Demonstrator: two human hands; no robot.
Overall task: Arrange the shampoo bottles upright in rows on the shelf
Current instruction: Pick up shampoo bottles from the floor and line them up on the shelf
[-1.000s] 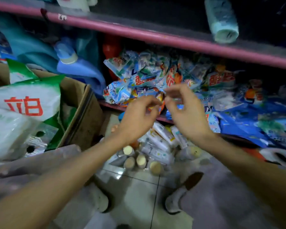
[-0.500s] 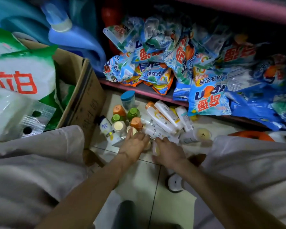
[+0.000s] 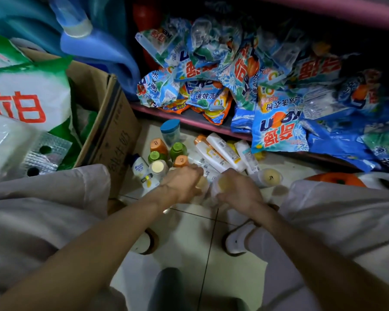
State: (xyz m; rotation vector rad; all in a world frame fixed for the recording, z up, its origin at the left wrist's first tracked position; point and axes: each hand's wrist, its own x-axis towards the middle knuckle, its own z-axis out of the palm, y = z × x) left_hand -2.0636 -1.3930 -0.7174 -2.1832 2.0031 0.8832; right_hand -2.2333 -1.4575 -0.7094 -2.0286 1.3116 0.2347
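Note:
Several small shampoo bottles stand and lie on the tiled floor below the pink shelf edge [image 3: 202,124]. Orange-capped [image 3: 158,145] and green-capped [image 3: 178,149] bottles stand upright on the left. White bottles [image 3: 222,151] lie flat on the right. My left hand [image 3: 182,185] curls around a cream-capped bottle [image 3: 201,182] at the front of the group. My right hand [image 3: 236,191] grips another white bottle with a yellowish cap [image 3: 220,184]. One more cream-capped bottle [image 3: 268,177] stands to the right, apart from my hands.
Detergent bags [image 3: 276,129] crowd the low shelf and hang over its edge. A cardboard box [image 3: 112,131] with a green-and-white bag [image 3: 27,95] stands at the left. A blue-lidded jar [image 3: 170,131] sits by the shelf. My knees and feet flank the floor space.
A second ago both hands were up at the detergent bags. They dropped to the bottles on the floor, and each now closes on a bottle.

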